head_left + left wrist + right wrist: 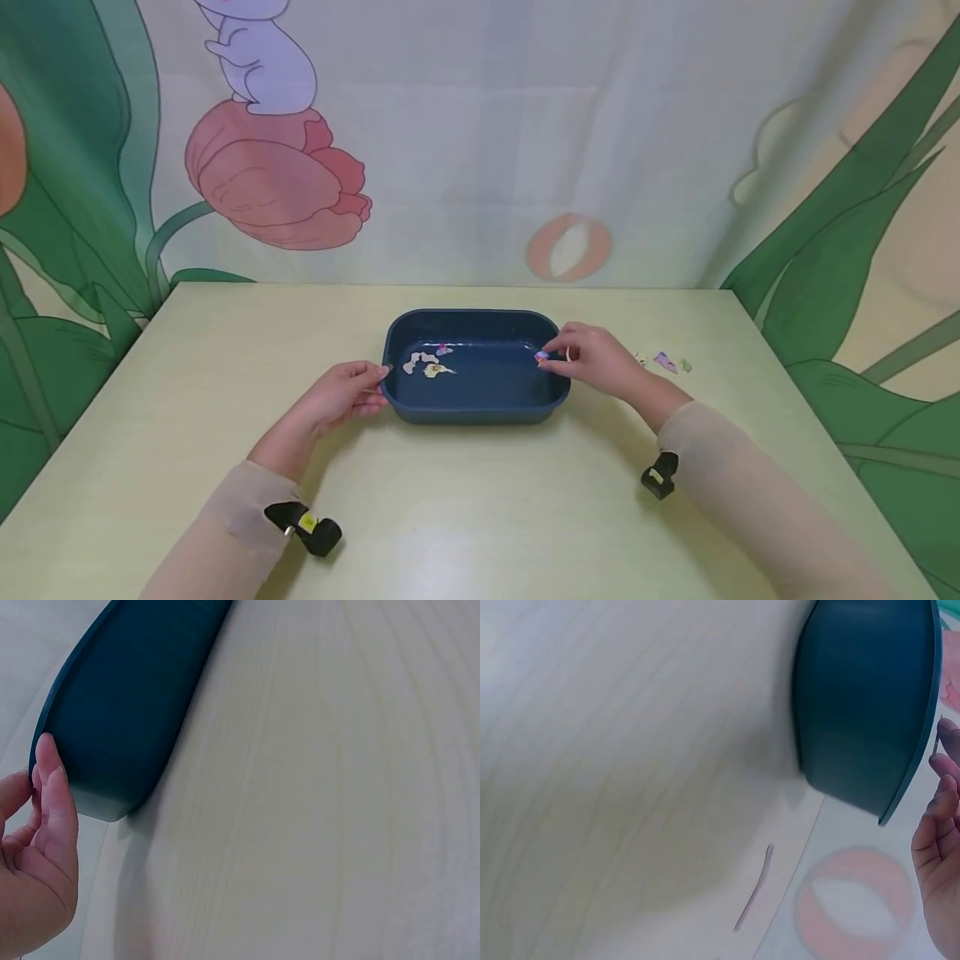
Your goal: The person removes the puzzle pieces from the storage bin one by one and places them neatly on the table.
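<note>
A dark blue tray [480,415] with rounded corners sits on the table. My left hand [341,396] grips its left rim, thumb on top and fingers beneath, as the left wrist view also shows. Over the tray's right end, my right hand [592,358] pinches a small, flat, colourful sticker-like cutout [542,357] between thumb and fingertip. Inside the tray, toward the left, lie a pale wavy cutout [411,367], a cream and yellow cutout [435,371] and a pink and blue cutout [443,350].
On the table right of the tray lie a purple cutout [665,362], a greenish cutout [686,365] and a cream cutout [641,359] partly behind the right hand. A printed curtain [465,167] hangs behind the table's far edge. Both wrists carry small black cameras.
</note>
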`<state>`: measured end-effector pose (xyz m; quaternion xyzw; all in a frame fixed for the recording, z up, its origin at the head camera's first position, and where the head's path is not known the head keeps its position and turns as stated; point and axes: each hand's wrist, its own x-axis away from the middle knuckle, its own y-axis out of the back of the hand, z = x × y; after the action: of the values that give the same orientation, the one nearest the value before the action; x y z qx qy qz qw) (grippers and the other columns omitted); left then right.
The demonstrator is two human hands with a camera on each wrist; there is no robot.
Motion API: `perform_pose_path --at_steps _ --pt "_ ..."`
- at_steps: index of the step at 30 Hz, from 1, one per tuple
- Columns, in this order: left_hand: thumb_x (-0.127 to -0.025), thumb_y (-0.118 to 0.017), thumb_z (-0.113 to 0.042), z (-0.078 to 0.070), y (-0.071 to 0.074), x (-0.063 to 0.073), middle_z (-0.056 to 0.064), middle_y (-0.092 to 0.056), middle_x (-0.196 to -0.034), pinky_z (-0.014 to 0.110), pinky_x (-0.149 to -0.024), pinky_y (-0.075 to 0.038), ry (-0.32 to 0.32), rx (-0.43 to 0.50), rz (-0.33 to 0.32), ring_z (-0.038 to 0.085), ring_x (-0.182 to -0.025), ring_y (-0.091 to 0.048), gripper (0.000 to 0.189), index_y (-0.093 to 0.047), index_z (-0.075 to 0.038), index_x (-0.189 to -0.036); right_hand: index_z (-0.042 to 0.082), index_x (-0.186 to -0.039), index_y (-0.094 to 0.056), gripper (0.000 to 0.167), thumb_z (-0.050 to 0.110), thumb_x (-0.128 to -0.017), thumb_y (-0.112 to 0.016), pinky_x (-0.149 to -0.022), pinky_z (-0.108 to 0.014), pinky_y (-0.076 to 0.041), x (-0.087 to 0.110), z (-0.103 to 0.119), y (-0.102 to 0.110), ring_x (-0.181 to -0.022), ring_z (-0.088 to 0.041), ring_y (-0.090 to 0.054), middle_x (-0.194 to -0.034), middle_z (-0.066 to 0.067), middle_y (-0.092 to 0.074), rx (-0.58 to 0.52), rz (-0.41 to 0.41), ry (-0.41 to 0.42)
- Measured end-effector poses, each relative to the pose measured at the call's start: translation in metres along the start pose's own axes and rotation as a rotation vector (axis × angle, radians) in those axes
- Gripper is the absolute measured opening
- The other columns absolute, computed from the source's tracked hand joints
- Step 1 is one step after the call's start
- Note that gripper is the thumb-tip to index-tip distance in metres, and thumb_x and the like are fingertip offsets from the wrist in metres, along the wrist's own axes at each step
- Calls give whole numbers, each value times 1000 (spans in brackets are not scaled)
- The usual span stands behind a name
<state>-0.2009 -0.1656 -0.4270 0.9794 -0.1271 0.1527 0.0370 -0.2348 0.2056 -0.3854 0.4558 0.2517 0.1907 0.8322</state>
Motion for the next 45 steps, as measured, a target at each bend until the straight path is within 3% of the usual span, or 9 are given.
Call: perform_pose_path --at_steps 16,33,45 --pt "-97 -52 -26 1 2 -2 6 -58 -79 22 -67 -53 25 -5 -22 16 -72 -63 35 -51 6 -109 8 -92 -73 18 19 -78 -76 -55 -25 -42 21 -32 17 -65 -13 -49 -79 0 -59 45 -79 -71" --pt "-97 -52 -27 2 1 -3 7 -59 -80 22 -69 -53 32 -12 -17 17 -73 -63 40 -50 10 -112 5 -102 -71 27 21 -81 -74 -59 -30 -42 44 -64 34 -73 -20 -49 -82 -3 -57 66 -30 -312" --pt "-97 -51 -27 4 0 -3 7 -60 -79 22 -68 -53 34 -15 -24 17 -72 -63 40 -50 9 -111 2 -101 -70 25 19 -83 -72 -61 -32 -41 64 -92 48 -75 -22 -49 -82 -6 -58 105 -81 -347"
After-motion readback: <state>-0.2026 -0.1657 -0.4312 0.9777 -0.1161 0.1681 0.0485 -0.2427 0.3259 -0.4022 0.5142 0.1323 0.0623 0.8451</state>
